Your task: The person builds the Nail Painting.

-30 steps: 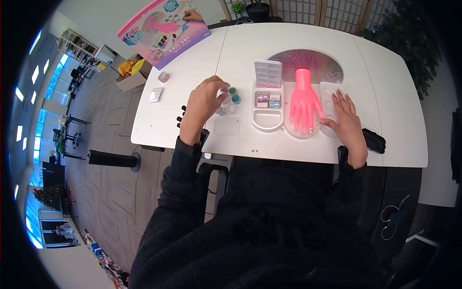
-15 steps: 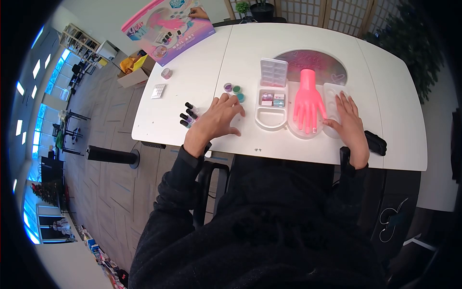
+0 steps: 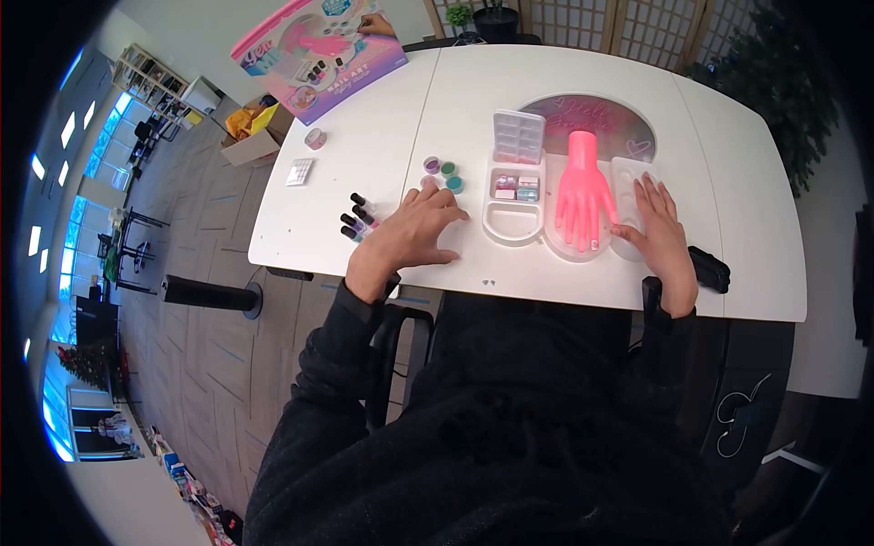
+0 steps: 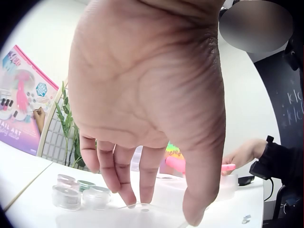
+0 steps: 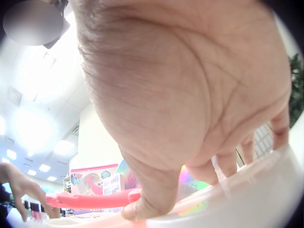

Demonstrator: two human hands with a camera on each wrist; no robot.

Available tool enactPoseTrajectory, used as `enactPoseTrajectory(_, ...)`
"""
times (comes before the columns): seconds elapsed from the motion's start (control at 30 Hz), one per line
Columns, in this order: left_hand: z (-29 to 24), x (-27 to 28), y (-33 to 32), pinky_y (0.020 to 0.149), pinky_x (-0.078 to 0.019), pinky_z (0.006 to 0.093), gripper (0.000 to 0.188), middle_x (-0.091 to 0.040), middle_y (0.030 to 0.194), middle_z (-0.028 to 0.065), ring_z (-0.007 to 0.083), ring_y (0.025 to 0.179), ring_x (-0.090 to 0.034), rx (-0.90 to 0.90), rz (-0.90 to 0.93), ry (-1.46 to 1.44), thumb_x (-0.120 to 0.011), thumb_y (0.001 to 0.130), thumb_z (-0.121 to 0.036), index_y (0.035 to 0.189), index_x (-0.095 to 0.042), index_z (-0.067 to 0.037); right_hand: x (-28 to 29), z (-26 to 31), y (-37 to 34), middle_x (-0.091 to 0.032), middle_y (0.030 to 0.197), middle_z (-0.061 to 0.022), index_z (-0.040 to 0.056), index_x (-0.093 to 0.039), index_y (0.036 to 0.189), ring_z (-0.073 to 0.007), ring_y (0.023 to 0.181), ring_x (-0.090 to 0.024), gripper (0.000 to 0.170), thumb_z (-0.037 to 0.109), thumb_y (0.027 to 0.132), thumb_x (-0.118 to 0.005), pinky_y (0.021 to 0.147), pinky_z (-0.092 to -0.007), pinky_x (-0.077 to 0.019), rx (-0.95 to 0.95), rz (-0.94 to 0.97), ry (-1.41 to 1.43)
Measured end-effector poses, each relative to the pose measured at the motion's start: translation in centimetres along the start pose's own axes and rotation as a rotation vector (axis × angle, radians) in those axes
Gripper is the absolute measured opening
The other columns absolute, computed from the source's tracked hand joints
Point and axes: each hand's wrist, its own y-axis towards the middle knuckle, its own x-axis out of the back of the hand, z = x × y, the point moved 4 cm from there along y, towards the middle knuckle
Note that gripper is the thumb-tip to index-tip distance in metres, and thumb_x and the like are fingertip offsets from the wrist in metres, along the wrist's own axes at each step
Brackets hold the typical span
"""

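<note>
My left hand arches palm-down over a flat clear plastic plate on the table. Its fingertips and thumb tip are at opposite edges of the plate, and much of the plate is hidden under the hand in the head view. Just beyond stand small jars with purple, green and teal contents. My right hand rests with spread fingers on the white tray, right of the pink model hand. Its thumb lies near the model hand's fingers.
Several black-capped nail polish bottles stand left of my left hand. Between my hands is a white compartment tray with its clear lid raised. A nail art box stands back left; a black case lies at right.
My left hand has moved from a clear jar by the colored jars down to the clear plate, leaving the jar behind. During the last half second it barely shifts. My right hand stays put.
</note>
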Motion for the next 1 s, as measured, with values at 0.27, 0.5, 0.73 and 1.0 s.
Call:
enactPoseTrajectory(0.27, -0.2, 1.0, 0.5, 0.096, -0.0557, 0.0407, 0.031, -0.061, 0.126, 0.0122, 0.0325, 0.112, -0.067, -0.035, 0.049, -0.312, -0.084, 0.086, -0.018, 0.114, -0.078, -0.008, 0.1, 0.1, -0.1, -0.033, 0.173, -0.012, 0.0048, -0.043, 0.161, -0.0336, 0.161, -0.025, 0.099, 0.06, 0.085, -0.075, 0.113, -0.0544, -0.0451, 0.002, 0.001, -0.01)
enactPoseTrajectory(0.5, -1.0, 2.2, 1.2, 0.09, -0.0572, 0.0399, 0.021, -0.067, 0.12, 0.01, 0.0306, 0.104, -0.07, -0.121, -0.119, -0.261, -0.078, 0.089, -0.015, 0.109, -0.077, -0.007, 0.1, 0.2, -0.1, -0.033, 0.174, -0.0112, 0.0059, -0.043, 0.161, -0.0332, 0.161, -0.025, 0.1, 0.061, 0.085, -0.074, 0.114, -0.0555, -0.0437, -0.014, 0.009, -0.009)
enactPoseTrajectory(0.73, -2.3, 2.6, 1.8, 0.08, -0.0561, 0.0399, 0.018, -0.07, 0.102, 0.0106, 0.0292, 0.091, -0.071, -0.177, -0.103, -0.358, -0.076, 0.089, -0.012, 0.103, -0.071, -0.002, 0.2, 0.2, -0.1, -0.033, 0.174, -0.0111, 0.0057, -0.043, 0.162, -0.0331, 0.161, -0.025, 0.101, 0.062, 0.084, -0.074, 0.114, -0.0554, -0.0436, -0.017, 0.008, -0.008)
enactPoseTrajectory(1.0, -2.5, 4.1, 2.0, 0.079, -0.056, 0.0367, 0.02, -0.071, 0.106, 0.0111, 0.0266, 0.093, -0.069, -0.233, -0.208, -0.422, -0.076, 0.091, -0.01, 0.108, -0.07, -0.001, 0.3, 0.3, -0.2, -0.033, 0.173, -0.0112, 0.0053, -0.043, 0.161, -0.0335, 0.161, -0.025, 0.1, 0.062, 0.084, -0.075, 0.114, -0.0546, -0.0437, -0.016, 0.003, -0.002)
